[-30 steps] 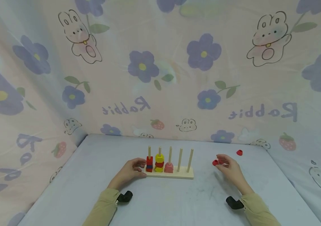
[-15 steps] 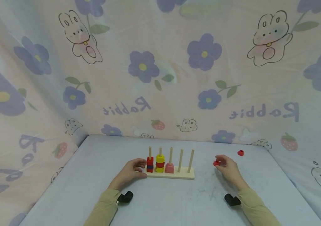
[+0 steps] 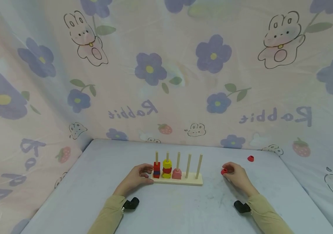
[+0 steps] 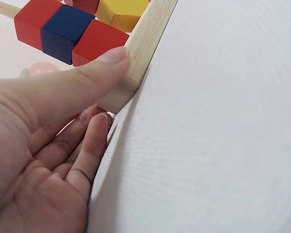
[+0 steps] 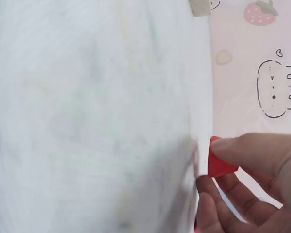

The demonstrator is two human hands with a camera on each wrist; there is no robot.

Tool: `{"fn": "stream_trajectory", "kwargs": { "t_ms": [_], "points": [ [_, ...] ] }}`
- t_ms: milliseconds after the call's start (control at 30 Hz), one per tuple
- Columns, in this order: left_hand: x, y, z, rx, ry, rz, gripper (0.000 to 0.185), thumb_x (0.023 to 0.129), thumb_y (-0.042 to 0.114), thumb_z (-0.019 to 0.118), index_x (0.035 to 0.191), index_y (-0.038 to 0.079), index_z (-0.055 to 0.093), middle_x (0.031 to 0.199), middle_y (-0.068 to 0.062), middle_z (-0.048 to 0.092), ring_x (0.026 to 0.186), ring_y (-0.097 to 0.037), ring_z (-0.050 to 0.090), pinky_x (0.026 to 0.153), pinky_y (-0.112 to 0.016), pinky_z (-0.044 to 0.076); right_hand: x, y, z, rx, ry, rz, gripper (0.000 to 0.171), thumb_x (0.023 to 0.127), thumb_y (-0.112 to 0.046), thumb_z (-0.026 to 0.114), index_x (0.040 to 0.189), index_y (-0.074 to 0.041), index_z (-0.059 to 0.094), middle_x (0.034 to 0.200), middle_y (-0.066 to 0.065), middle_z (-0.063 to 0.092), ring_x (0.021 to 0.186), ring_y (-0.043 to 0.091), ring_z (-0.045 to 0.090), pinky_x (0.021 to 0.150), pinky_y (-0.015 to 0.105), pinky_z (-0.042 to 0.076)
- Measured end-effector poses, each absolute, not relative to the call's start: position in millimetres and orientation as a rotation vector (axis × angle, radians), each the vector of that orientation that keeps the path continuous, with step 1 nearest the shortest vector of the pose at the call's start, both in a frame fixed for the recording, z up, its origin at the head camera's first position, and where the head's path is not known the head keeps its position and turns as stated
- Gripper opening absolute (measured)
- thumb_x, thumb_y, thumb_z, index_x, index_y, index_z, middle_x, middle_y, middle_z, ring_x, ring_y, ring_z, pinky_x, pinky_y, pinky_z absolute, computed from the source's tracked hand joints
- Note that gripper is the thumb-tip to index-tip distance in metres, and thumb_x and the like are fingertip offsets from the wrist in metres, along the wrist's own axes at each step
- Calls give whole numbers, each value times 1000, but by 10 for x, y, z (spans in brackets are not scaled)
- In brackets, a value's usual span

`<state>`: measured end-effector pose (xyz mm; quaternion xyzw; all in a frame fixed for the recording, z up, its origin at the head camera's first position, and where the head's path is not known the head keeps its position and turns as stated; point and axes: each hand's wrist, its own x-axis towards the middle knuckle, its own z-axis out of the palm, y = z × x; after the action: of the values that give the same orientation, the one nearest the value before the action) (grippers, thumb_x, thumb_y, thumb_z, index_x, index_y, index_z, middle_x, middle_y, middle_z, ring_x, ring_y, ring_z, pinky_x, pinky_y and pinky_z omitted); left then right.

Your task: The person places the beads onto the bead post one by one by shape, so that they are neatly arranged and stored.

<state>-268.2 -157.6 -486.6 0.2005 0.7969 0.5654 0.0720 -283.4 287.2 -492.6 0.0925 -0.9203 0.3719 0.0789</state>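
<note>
My left hand (image 3: 137, 178) holds the left end of a wooden peg stacker's base (image 3: 188, 182). In the left wrist view the thumb (image 4: 114, 57) presses on the base edge, with fingers curled beside its end. The leftmost peg bears red blocks and a blue block (image 4: 65, 36). On the second peg are yellow blocks (image 3: 167, 163) with a red one between, and on the third sit pink blocks (image 3: 176, 174). Right of the stacker, my right hand (image 3: 237, 177) pinches a small red block (image 5: 220, 158) between thumb and fingers, low over the table.
Another red block (image 3: 250, 158) lies on the white table (image 3: 178, 211) farther back, to the right of my right hand. Two pegs (image 3: 188, 165) at the stacker's right end are bare. A patterned cloth (image 3: 184, 97) hangs behind the table.
My right hand has come slightly lower with the red block, and its fingers have drawn in closer around it. The left hand stays on the base.
</note>
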Motion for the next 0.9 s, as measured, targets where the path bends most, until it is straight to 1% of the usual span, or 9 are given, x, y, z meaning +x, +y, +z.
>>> {"fn": "stream_trajectory", "kwargs": {
  "t_ms": [133, 300, 400, 500, 567, 733, 800, 833, 900],
  "points": [
    [-2736, -1584, -4956, 588, 2412, 1686, 52, 69, 9, 75, 116, 5, 52, 107, -11, 56, 96, -27, 52, 80, -34, 45, -2796, 2861, -4878, 333, -2712, 1179, 31, 77, -5, 67, 106, -2, 55, 100, 11, 58, 86, 24, 58, 71, 32, 49],
    [-2806, -1603, -5070, 559, 2452, 1661, 54, 68, 17, 77, 116, 10, 52, 106, -5, 56, 94, -20, 53, 78, -28, 46, -2724, 2750, -4671, 454, -2616, 1200, 32, 76, -4, 68, 105, -4, 55, 99, 10, 58, 85, 24, 59, 68, 29, 50],
    [-2812, -1605, -5082, 556, 2445, 1672, 55, 68, 17, 77, 116, 10, 52, 106, -6, 56, 93, -21, 54, 78, -29, 46, -2686, 2665, -4505, 501, -2575, 1192, 31, 77, -6, 68, 105, -7, 55, 99, 8, 57, 84, 21, 59, 69, 27, 50],
    [-2807, -1606, -5068, 548, 2444, 1667, 54, 68, 16, 77, 116, 10, 52, 106, -6, 56, 93, -21, 54, 78, -29, 46, -2642, 2564, -4314, 552, -2522, 1210, 30, 77, -7, 68, 104, -10, 55, 97, 6, 58, 82, 18, 60, 67, 24, 50],
    [-2793, -1605, -5043, 551, 2440, 1671, 54, 69, 14, 76, 116, 9, 52, 107, -7, 56, 94, -22, 54, 78, -28, 46, -2575, 2464, -4141, 586, -2481, 1256, 30, 77, -6, 68, 103, -7, 55, 97, 8, 58, 82, 20, 59, 67, 23, 49],
    [-2704, -1588, -4901, 557, 2392, 1698, 52, 71, 8, 74, 117, 5, 51, 108, -13, 55, 95, -29, 53, 78, -30, 46, -2390, 2172, -3737, 692, -2384, 1367, 29, 76, -1, 67, 102, 0, 55, 96, 14, 59, 83, 27, 58, 68, 21, 47],
    [-2664, -1579, -4840, 559, 2378, 1700, 51, 71, 6, 73, 117, 4, 50, 109, -15, 54, 95, -31, 53, 77, -29, 46, -2359, 2081, -3647, 739, -2355, 1381, 28, 76, 1, 66, 102, 0, 56, 94, 15, 60, 83, 28, 57, 68, 21, 47],
    [-2654, -1576, -4823, 558, 2377, 1695, 51, 71, 6, 73, 117, 4, 50, 109, -15, 54, 94, -31, 53, 77, -28, 46, -2354, 2043, -3618, 760, -2343, 1388, 28, 76, 1, 66, 102, -1, 56, 94, 15, 60, 84, 29, 57, 69, 23, 48],
    [-2681, -1576, -4868, 557, 2396, 1683, 52, 71, 9, 74, 117, 6, 51, 109, -13, 54, 93, -28, 54, 77, -27, 46, -2362, 1979, -3587, 804, -2315, 1401, 28, 76, 2, 66, 102, -1, 56, 94, 16, 60, 84, 29, 57, 69, 24, 48]
  ]
}}
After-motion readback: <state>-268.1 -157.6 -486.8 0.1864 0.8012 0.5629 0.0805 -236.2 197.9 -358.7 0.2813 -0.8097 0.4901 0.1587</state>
